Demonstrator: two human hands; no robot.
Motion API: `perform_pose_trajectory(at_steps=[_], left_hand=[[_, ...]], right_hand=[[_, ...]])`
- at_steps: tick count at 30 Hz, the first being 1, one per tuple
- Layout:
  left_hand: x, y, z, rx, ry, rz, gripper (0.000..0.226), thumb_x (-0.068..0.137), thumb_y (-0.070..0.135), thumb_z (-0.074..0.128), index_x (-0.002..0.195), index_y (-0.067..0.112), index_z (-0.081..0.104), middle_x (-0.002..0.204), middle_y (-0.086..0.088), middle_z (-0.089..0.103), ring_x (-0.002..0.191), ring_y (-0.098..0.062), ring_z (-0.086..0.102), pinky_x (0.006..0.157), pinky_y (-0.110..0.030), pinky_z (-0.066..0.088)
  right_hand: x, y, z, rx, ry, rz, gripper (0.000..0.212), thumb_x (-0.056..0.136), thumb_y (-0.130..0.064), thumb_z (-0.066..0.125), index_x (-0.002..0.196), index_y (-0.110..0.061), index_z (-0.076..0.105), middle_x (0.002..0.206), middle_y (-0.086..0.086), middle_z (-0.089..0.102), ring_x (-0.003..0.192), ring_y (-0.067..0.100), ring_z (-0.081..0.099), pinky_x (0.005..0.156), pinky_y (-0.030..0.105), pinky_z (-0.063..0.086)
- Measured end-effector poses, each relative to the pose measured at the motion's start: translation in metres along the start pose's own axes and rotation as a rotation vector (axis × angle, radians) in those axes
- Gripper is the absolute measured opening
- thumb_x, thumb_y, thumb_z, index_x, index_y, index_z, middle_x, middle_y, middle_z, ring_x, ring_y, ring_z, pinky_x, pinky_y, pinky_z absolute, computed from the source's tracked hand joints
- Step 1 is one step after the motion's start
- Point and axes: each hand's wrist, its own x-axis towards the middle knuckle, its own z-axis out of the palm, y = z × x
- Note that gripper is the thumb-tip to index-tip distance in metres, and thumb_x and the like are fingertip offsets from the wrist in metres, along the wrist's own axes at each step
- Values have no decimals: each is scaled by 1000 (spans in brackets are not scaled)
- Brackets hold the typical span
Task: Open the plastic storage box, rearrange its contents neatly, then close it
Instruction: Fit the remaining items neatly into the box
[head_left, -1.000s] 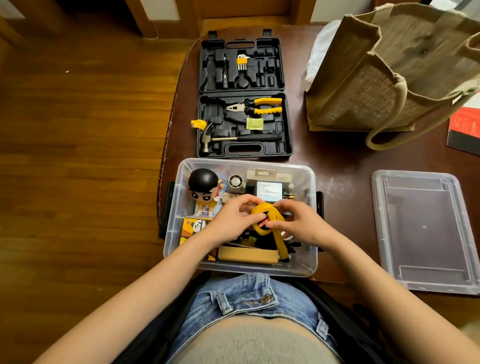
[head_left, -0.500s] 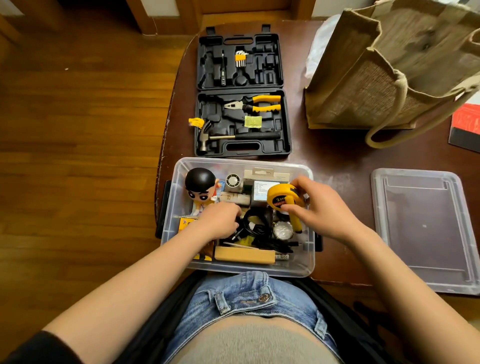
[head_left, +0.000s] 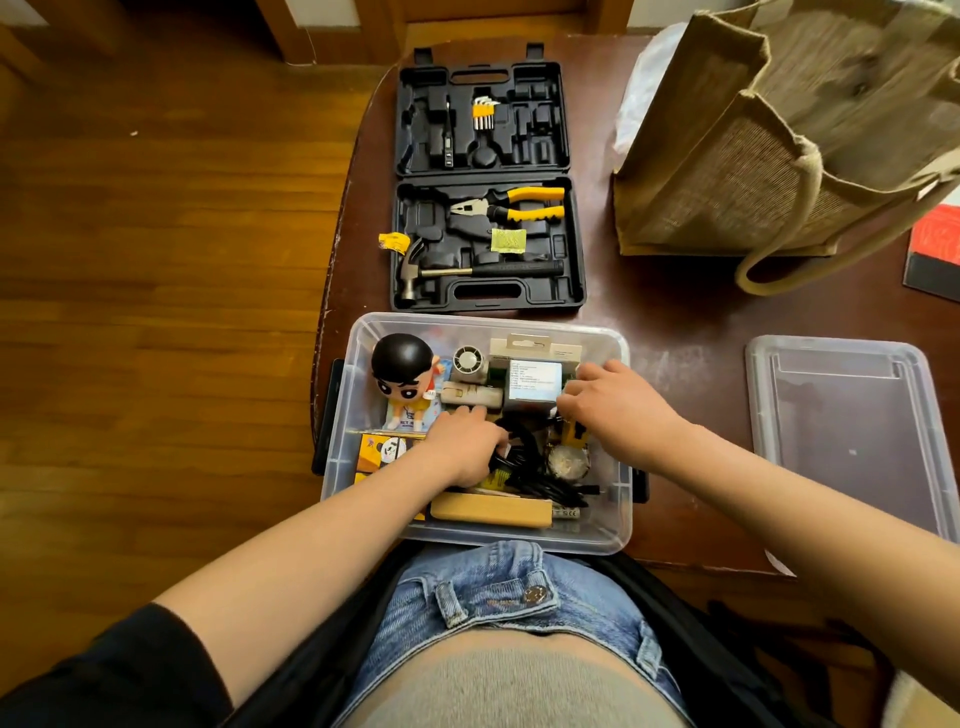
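Observation:
The clear plastic storage box (head_left: 621, 519) stands open at the table's near edge, and its lid (head_left: 852, 441) lies flat to the right. Both hands are inside it. My left hand (head_left: 462, 441) grips the tangle of black cables (head_left: 540, 473) in the middle. Over the right part, my right hand (head_left: 618, 410) holds the yellow tape measure (head_left: 574, 435) low in the box, mostly hidden under the palm. A black-haired toy figure (head_left: 402, 379), a white carded package (head_left: 535, 379), a yellow panda box (head_left: 387, 449) and a wooden block (head_left: 491, 509) also lie inside.
An open black tool case (head_left: 488, 291) with pliers and a hammer sits just behind the box. A large jute bag (head_left: 753, 171) stands at the back right, with a red and black book (head_left: 935, 249) beside it. The table's left edge drops to wooden floor.
My right hand carried the tape measure from the box's middle to its right side and lowered it in. The left hand let go of it and moved down onto the black cables.

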Motion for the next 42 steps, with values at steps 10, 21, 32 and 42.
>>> perform_pose_trajectory(at_steps=[10,21,32,42], left_hand=[[-10,-9,-21,-426,187,-2,13,91,29,59,95,17,59,105,-1,61,94,-19,56,77,-32,46],[-35,-33,-31,-823,217,-55,11,93,11,54,97,19,62,95,3,65,85,1,54,74,-9,41],[-47,-31,-36,-1380,149,-42,26,96,5,49,120,9,56,101,-7,67,87,-15,68,64,-19,54],[-55,-35,-35,-1758,31,-78,44,97,49,38,109,17,65,88,-7,71,86,-15,70,62,-25,56]], right_hand=[[1,-17,-5,190,-282,-39,29,81,-32,53,87,-9,70,87,10,69,80,24,55,87,34,44],[-5,-45,13,240,-223,-1,17,84,-22,52,91,-13,65,88,6,66,88,25,57,94,34,41],[-9,-19,-8,1447,-45,95,17,98,-8,46,101,-7,62,92,1,69,92,12,64,87,30,50],[22,-47,0,1586,297,401,19,93,-14,56,111,-17,64,98,4,65,78,15,66,58,17,53]])
